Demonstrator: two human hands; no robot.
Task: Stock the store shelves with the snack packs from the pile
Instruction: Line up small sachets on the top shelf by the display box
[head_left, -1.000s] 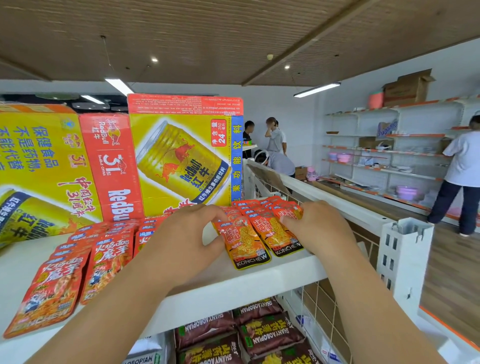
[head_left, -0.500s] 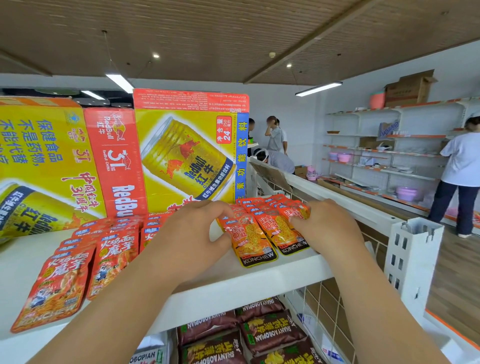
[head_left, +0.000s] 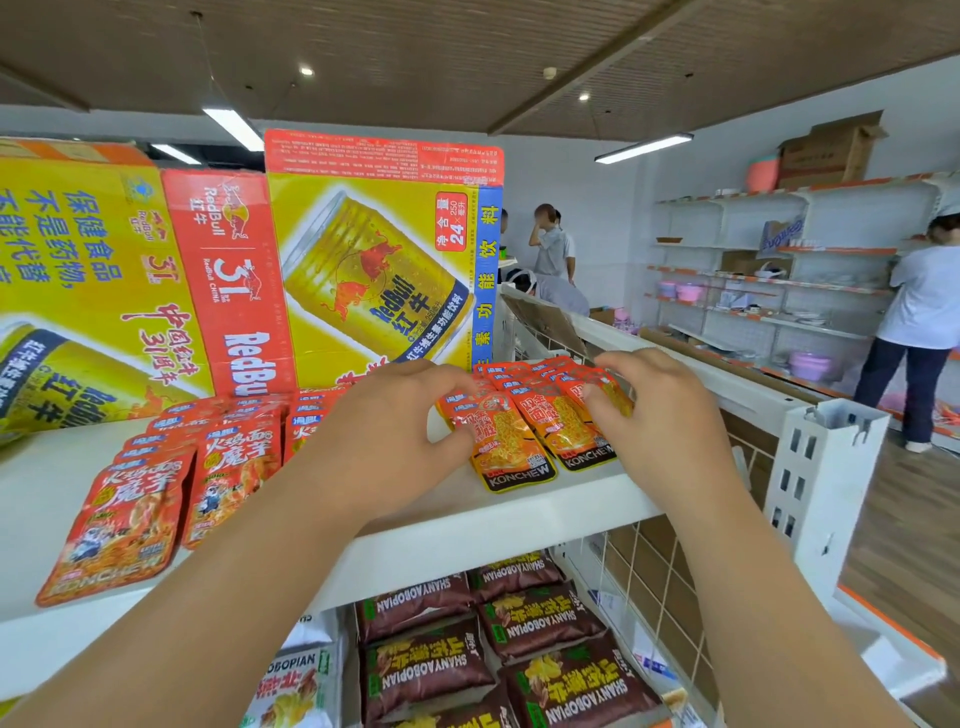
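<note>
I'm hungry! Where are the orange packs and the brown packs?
orange packs (head_left: 506, 441): head view, middle of the front pack.
brown packs (head_left: 426, 670): head view, front of one pack.

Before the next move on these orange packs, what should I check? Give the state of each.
1. Left hand on the orange packs, left edge: ok, fingers curled there.
2. Right hand on their right side: ok.
3. Front pack fully on the shelf: ok, but near the lip.
4. Gap to the red packs: cannot tell, the left hand covers it.
5. Room behind the row: cannot tell, the RedBull box stands close behind.
6. Pile within reach: cannot tell, not in view.
</note>
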